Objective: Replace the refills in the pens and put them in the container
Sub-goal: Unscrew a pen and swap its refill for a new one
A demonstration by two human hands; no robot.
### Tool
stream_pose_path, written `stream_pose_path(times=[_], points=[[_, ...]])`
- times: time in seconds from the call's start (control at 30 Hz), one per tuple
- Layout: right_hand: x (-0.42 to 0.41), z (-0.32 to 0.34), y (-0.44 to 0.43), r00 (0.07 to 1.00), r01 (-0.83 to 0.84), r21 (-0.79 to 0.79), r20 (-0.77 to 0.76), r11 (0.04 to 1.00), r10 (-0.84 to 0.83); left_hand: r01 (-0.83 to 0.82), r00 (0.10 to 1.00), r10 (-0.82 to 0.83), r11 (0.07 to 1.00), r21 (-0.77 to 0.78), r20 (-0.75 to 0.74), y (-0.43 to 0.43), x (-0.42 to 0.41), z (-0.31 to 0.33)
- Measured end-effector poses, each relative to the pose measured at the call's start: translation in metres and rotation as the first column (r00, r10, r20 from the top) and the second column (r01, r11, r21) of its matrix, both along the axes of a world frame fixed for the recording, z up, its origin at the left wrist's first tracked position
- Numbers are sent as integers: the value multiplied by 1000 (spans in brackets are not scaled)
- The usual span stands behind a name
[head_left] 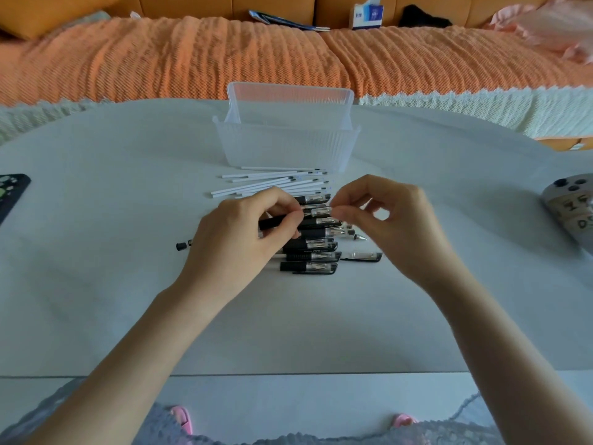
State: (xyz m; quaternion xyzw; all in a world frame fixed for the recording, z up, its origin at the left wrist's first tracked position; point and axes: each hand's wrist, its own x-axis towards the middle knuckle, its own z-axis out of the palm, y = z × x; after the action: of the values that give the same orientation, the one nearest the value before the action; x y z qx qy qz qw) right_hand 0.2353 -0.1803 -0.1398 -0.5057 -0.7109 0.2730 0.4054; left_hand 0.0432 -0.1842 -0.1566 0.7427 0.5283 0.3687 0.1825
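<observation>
From the head camera I see both hands meeting over the middle of the white table [122,309]. The left hand [240,236] has its fingers curled round the black barrel of one pen [273,220], holding it lifted just above the pile of pens [313,252]. The right hand [390,220] pinches that same pen's clear front end between thumb and forefinger, the other fingers loosely bent.

The pile lies in a near-to-far row, tips pointing right. Just beyond it, the white refills [272,183] lie fanned out, touching the near foot of the clear container [285,146] at far centre. A clear loose cap [362,255] rests right of the pile, and a small black end plug [181,246] left of the left hand. A dark phone [12,194] sits at the left edge.
</observation>
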Motion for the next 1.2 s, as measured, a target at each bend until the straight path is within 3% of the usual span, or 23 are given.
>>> stream_pose_path(times=[0.07, 0.27, 0.57, 0.77, 0.87, 1.2], points=[[13, 0, 5, 999, 36, -35, 38, 999, -35, 3, 1000, -3, 1000, -17, 17, 1, -2, -1], [45, -14, 13, 923, 237, -156, 344, 959, -172, 25, 1000, -25, 999, -34, 19, -1, 1, -2], [53, -22, 18, 805, 375, -109, 530, 920, -265, 58, 998, -57, 997, -60, 8, -2, 5, -3], [51, -13, 14, 824, 325, -18, 496, 945, -274, 64, 998, -63, 995, -71, 13, -2, 5, -3], [43, -11, 10, 897, 219, -101, 412, 971, -159, 68, 998, -67, 995, -74, 17, -2, 6, -2], [31, -22, 11, 885, 106, -170, 465, 980, -15, 106, 994, -102, 991, -78, 49, -2, 6, -2]])
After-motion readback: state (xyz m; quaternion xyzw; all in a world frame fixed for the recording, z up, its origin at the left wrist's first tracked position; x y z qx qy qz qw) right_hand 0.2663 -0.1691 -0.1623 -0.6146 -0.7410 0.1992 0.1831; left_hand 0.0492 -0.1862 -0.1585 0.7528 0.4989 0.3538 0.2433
